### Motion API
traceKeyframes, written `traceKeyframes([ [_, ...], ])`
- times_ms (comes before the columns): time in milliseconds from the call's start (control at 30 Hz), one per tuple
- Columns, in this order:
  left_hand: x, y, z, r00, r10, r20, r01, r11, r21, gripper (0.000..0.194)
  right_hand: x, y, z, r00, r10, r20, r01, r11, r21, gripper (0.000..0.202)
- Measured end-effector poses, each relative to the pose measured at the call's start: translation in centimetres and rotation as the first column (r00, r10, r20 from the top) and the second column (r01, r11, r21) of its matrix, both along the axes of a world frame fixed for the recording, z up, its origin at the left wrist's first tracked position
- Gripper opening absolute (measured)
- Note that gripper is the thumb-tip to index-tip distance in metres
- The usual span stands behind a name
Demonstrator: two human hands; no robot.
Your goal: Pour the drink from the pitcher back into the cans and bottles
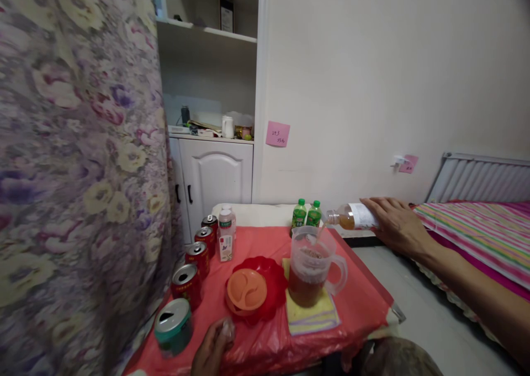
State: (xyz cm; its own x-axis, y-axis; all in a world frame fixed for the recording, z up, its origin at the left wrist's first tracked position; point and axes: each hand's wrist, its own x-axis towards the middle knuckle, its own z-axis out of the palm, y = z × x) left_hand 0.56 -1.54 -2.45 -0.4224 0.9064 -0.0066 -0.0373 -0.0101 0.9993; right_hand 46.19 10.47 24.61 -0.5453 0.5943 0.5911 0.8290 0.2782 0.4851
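Right down at the near edge, the left hand (212,347) sits low over the shiny red plastic table cover (265,349), fingers curled; a small pale blur shows at the fingertips, and whether it's gripped I cannot tell. Just beside it, a teal metal can with a silver top (174,327) leads a line of red metal cans (187,286) running away along the left side.

To the middle now: a round orange divided dish (247,291) rests on a red scalloped plate (275,293), and next to that a folded yellow cloth with pale stripes (312,316) lies under the big clear plastic pitcher (308,274), upright, handle to the right, reddish-brown liquid inside.

And here's the action! Well apart from the left, the right hand (391,221) is clamped around a clear bottle with a white label (348,216), tipped almost flat, its mouth above the pitcher's rim, a thin amber stream dropping in.

Farther back, two green-capped green bottles (306,215) stand side by side, pale pink bottles (226,229) off to the left, and a pink paper note (277,134) on the white wall (351,78) behind.
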Motion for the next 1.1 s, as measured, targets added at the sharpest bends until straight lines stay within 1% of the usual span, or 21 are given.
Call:
traceKeyframes([
  [100,0.0,-0.1,-0.1,1.0,-0.022,0.01,0.022,1.0,0.001,0.055,-0.1,-0.1,0.1,1.0,-0.001,0.008,0.001,1.0,0.008,0.057],
  [200,-0.1,0.0,-0.3,1.0,-0.019,0.0,0.019,1.0,0.012,0.054,-0.3,-0.2,0.3,1.0,-0.008,0.015,0.008,1.0,0.012,0.057],
  [433,-0.5,0.4,-1.0,0.999,-0.034,-0.008,0.034,0.999,0.032,0.051,-0.5,-0.3,0.6,1.0,-0.016,0.021,0.016,1.0,0.011,0.056],
  [567,-0.5,0.4,-1.2,0.999,-0.029,0.018,0.029,1.0,0.008,0.053,-0.6,-0.3,0.9,0.999,-0.011,0.03,0.012,1.0,-0.003,0.058],
  [833,-0.4,0.3,-0.8,0.999,-0.039,-0.001,0.039,0.999,-0.009,0.052,-0.8,-0.4,1.1,0.999,-0.019,0.041,0.019,1.0,0.0,0.054],
  [967,-0.1,0.3,-0.3,1.0,-0.018,-0.001,0.018,1.0,0.006,0.054,-0.8,-0.5,1.4,0.999,-0.011,0.047,0.01,1.0,0.005,0.056],
  [1100,0.1,0.1,0.3,1.0,-0.005,0.0,0.005,1.0,-0.008,0.055,-0.9,-0.6,2.0,0.998,-0.01,0.055,0.01,1.0,0.009,0.057],
])
